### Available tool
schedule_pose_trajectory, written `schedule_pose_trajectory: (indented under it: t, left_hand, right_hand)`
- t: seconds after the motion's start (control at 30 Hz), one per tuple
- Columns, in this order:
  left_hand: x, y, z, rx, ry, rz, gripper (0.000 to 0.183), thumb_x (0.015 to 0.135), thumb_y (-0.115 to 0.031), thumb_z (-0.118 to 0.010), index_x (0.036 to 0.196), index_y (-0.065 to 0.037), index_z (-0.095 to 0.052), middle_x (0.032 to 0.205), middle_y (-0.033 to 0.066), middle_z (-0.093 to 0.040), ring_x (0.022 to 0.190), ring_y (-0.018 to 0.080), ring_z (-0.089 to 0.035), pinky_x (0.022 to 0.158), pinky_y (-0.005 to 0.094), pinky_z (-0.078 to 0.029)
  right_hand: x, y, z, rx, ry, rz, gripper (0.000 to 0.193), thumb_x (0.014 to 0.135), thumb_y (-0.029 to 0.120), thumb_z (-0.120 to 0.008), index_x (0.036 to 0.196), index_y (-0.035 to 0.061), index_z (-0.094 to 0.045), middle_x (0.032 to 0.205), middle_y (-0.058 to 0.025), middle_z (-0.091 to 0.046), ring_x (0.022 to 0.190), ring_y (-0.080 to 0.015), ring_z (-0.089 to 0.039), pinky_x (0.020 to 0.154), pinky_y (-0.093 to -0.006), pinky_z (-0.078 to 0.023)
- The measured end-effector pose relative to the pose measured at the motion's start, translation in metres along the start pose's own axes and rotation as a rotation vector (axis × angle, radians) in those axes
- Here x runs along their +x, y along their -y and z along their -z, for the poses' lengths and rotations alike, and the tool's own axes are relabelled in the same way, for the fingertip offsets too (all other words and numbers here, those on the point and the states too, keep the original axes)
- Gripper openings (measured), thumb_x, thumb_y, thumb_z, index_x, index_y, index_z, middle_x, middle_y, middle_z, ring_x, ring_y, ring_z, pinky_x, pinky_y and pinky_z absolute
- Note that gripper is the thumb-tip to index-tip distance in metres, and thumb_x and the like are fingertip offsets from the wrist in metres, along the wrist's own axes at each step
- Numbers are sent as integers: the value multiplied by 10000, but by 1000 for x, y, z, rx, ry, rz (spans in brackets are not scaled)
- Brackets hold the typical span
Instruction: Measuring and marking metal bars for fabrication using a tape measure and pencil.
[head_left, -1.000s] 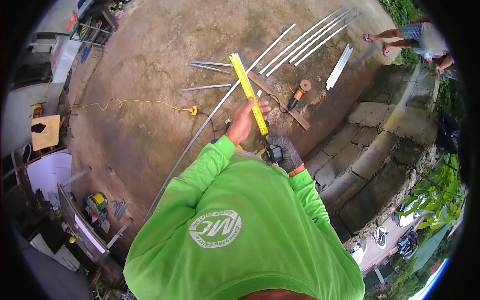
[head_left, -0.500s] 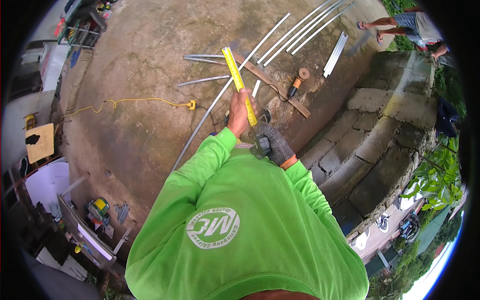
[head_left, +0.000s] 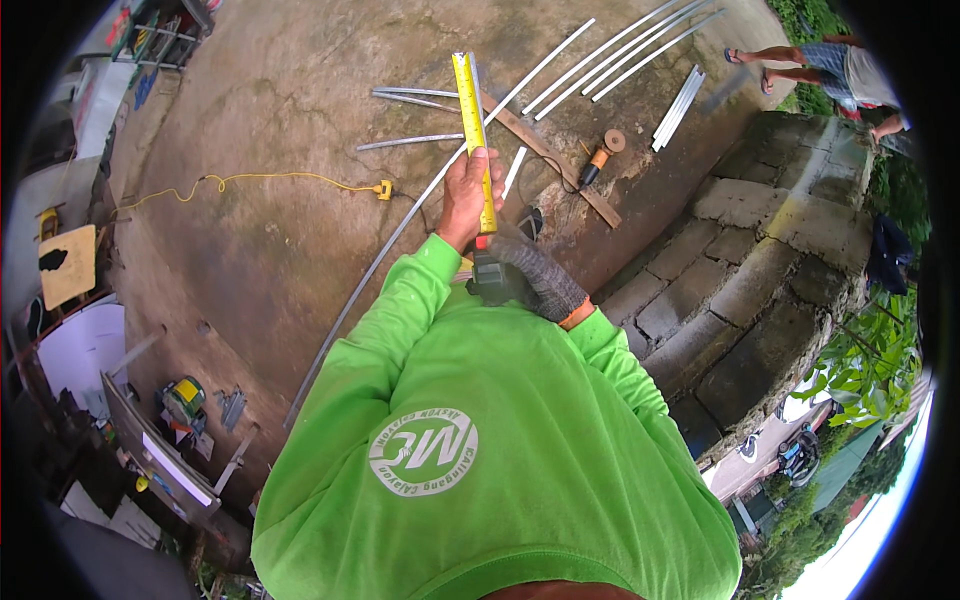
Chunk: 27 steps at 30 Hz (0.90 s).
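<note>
My bare left hand (head_left: 464,196) is closed around the extended yellow blade (head_left: 468,105) of a tape measure, which points away from me over the ground. A thin grey strip shows along the blade's right edge; I cannot tell what it is. Close to my body, the dark tape measure case (head_left: 489,278) has a red part at its mouth. My right hand (head_left: 530,265), in a dark grey knit glove with an orange cuff, is closed at the case, its fingers partly hidden. Beyond the hands, a long metal tube (head_left: 400,215) lies slantwise on the concrete.
An orange angle grinder (head_left: 600,160) lies near a wooden plank (head_left: 545,150). Several metal tubes (head_left: 610,60) lie farther off. A yellow extension cord (head_left: 270,176) crosses the left side. A block wall (head_left: 720,290) stands at right; another person (head_left: 825,70) is at far right.
The tape blade has swung more upright and its end reaches farther away. My left hand has moved slightly up and left, and the case has shifted left with my right hand.
</note>
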<state>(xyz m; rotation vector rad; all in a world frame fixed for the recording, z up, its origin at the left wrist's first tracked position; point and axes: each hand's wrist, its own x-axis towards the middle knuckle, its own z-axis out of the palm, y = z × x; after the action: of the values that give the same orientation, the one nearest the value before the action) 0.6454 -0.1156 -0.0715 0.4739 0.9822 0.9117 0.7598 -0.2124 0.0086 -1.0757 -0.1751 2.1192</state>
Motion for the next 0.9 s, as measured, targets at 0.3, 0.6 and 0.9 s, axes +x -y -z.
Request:
schedule_pose_trajectory:
  t: [0.3,0.6,0.9]
  left_hand:
    - [3,-27,28,64,60,92,360,976,-346,-497,1127,-19,-493,783,32,-488,538,101,-454,434,251,-397]
    - [22,-25,66,147,-54,165,352,981,-345,-488,1103,-15,-503,779,32,-484,521,98,-439,416,245,-376]
    - [60,13,9,184,-188,260,373,979,-405,-458,1103,-55,-482,743,23,-466,495,105,-422,383,258,-359]
  right_hand:
    - [15,0,33,-195,-24,-77,412,931,278,-566,1256,26,-530,1013,-92,-632,834,-196,-666,590,-288,-551]
    - [-3,6,152,-154,-406,85,250,903,235,-594,975,4,-659,760,-53,-638,608,-140,-629,489,-256,-517]
    - [6,35,325,-1567,-276,-371,364,769,345,-575,994,88,-702,998,-188,-675,938,-355,-648,802,-441,-510]
